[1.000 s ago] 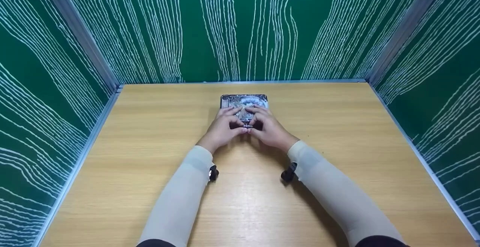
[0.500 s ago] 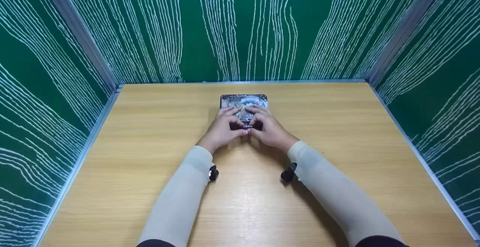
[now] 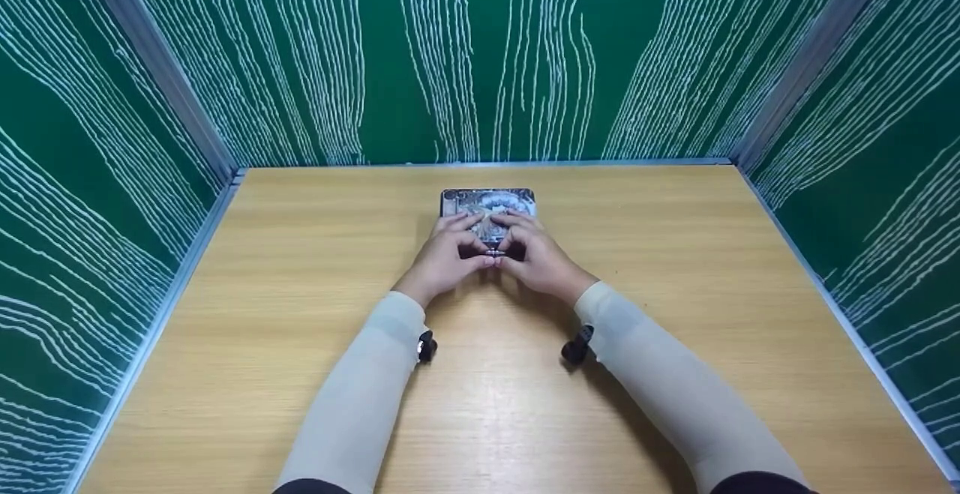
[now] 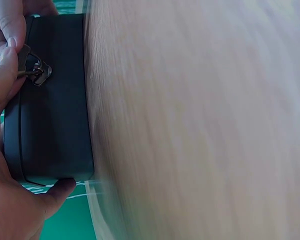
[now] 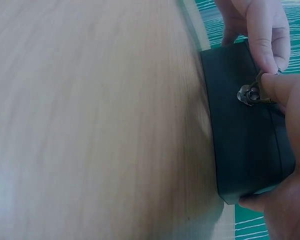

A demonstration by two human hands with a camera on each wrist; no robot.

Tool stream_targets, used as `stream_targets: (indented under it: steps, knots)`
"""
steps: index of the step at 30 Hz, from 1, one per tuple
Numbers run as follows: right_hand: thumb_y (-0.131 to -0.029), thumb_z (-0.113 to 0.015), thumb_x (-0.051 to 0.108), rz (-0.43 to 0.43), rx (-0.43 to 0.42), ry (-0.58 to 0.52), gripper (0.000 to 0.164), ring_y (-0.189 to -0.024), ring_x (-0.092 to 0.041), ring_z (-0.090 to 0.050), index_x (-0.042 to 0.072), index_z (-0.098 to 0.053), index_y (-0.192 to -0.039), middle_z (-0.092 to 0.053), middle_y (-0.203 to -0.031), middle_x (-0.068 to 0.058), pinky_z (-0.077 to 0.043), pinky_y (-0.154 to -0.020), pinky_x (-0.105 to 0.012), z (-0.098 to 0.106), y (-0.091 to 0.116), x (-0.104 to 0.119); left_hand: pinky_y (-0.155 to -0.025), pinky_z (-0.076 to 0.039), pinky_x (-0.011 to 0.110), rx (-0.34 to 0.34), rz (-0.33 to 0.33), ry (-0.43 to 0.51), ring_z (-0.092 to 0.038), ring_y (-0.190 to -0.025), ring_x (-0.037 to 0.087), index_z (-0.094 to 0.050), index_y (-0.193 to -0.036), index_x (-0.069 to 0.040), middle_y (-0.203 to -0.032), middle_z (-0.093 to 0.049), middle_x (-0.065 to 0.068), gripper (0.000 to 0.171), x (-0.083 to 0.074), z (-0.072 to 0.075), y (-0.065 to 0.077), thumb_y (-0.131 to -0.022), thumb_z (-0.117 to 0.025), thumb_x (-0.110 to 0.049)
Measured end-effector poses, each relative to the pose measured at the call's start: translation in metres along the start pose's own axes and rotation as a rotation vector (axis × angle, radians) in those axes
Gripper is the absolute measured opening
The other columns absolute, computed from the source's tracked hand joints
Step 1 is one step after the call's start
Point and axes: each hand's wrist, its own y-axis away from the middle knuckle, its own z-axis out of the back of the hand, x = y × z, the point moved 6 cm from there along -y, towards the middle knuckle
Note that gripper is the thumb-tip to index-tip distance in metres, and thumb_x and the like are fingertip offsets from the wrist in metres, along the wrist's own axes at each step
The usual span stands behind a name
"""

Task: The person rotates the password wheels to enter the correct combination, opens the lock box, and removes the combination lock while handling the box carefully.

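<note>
A small box (image 3: 489, 200) with a dark patterned picture on its lid stands on the table, its dark front side (image 4: 55, 120) facing me in the left wrist view. On that front is a metal latch (image 4: 39, 72) with a scalloped plate and a loop. My left hand (image 3: 442, 255) pinches the latch's loose metal piece between thumb and forefinger. From the other side, my right hand (image 3: 541, 260) pinches the same piece; its thumb partly covers the latch (image 5: 248, 95) in the right wrist view. The remaining fingers of both hands rest on the lid and the box's ends.
The wooden table (image 3: 315, 269) spreads around the box, which stands near its back edge. Green walls (image 3: 487, 44) with white wavy lines rise behind and on both sides. Dark cameras (image 3: 576, 347) sit at the wrists, over pale sleeves (image 3: 660, 374).
The box and both arms stay in place. Only the thumb tips shift slightly at the latch: the thumbs part a little, then come together again.
</note>
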Motion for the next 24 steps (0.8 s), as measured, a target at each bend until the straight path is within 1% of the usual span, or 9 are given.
stream_targets:
  steps: [4,11,18,24]
  knots:
    - [-0.096,-0.081,0.004,-0.003,-0.002,-0.007,0.013,-0.175,-0.041,-0.027,0.01,-0.071,-0.102,-0.052,-0.178,-0.008,-0.015,-0.145,-0.066,0.0,0.0005,0.0001,-0.146,-0.018,0.053,0.0,-0.007,0.003,-0.028,-0.175,0.027,-0.087,-0.106,-0.019,-0.181,-0.047,-0.01,0.014,-0.0002,-0.0002,-0.0003,-0.099,-0.089,-0.031]
    - [-0.099,-0.084,0.008,0.018,-0.011,0.004,0.014,-0.174,-0.041,-0.028,0.007,-0.07,-0.1,-0.054,-0.176,-0.01,-0.017,-0.145,-0.063,0.0006,0.0005,0.0031,-0.146,-0.022,0.046,-0.004,-0.033,-0.016,-0.031,-0.174,0.026,-0.088,-0.105,-0.017,-0.18,-0.05,-0.006,0.015,-0.001,-0.0003,-0.001,-0.101,-0.088,-0.031]
    - [-0.098,-0.084,0.007,0.015,-0.014,0.001,0.014,-0.174,-0.042,-0.028,0.008,-0.07,-0.1,-0.054,-0.176,-0.01,-0.017,-0.145,-0.065,0.0009,0.0007,0.0032,-0.146,-0.02,0.049,-0.001,-0.019,-0.006,-0.029,-0.175,0.027,-0.087,-0.105,-0.017,-0.18,-0.048,-0.008,0.016,0.0,-0.0004,-0.0006,-0.101,-0.088,-0.033]
    - [-0.098,-0.083,0.006,0.002,-0.007,-0.001,0.014,-0.175,-0.041,-0.027,0.008,-0.07,-0.101,-0.053,-0.177,-0.009,-0.016,-0.145,-0.064,0.0011,0.0007,0.0022,-0.146,-0.02,0.05,0.009,-0.004,0.0,-0.028,-0.175,0.025,-0.087,-0.106,-0.02,-0.181,-0.046,-0.011,0.013,0.0003,-0.0004,-0.0003,-0.099,-0.09,-0.03]
